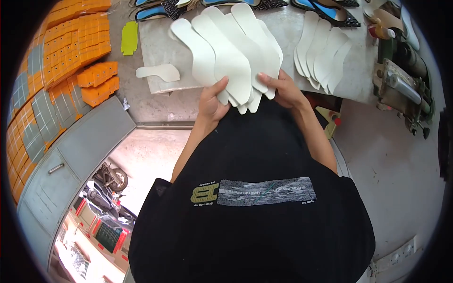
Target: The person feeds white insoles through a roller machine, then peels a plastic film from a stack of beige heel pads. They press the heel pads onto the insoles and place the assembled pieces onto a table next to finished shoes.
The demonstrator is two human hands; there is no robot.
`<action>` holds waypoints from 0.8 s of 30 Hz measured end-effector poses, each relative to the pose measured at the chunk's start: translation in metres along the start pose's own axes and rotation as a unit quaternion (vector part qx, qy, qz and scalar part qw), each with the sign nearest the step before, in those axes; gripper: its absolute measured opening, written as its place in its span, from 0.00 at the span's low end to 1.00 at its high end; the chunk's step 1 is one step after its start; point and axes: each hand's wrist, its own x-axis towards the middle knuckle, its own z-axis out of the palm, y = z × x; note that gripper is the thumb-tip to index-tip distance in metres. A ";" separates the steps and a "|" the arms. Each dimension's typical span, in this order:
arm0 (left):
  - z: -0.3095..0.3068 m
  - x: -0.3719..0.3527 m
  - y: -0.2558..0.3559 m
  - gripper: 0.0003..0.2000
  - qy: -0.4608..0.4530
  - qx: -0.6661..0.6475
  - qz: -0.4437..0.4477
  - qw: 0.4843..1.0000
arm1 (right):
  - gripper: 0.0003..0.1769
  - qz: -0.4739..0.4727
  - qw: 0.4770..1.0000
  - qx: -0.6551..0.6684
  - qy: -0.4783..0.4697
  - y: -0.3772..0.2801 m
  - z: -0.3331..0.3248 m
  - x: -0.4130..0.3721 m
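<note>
A fanned bunch of white shoe insoles (231,59) is held between my two hands, above the near edge of the worktable. My left hand (213,101) grips the bunch at its lower left, thumb on top and fingers hidden underneath. At the lower right, my right hand (285,89) clasps it the same way, its thumb pressing on the front insoles. Another fan of white insoles (323,52) lies on the table to the right. One single insole (159,72) rests on the left, apart from both hands.
Dark sandals with blue insides (153,13) line the table's far edge. A lime-green piece (129,38) lies far left, near stacked orange boxes (78,40). On the right stands a machine with a metal roller (403,87). A grey metal door (71,160) stands open at lower left.
</note>
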 end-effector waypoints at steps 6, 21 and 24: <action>0.023 -0.009 0.010 0.23 -0.171 -0.197 0.003 0.965 | 0.26 -0.072 0.991 -0.110 -0.017 -0.020 0.012 -0.022; 0.025 0.013 0.069 0.23 -0.100 -0.070 0.003 0.993 | 0.35 -0.250 0.831 -0.023 0.496 0.008 -0.058 -0.070; 0.016 0.019 0.084 0.21 -0.139 -0.107 0.020 0.984 | 0.34 -0.213 0.802 0.227 0.509 0.030 -0.113 -0.066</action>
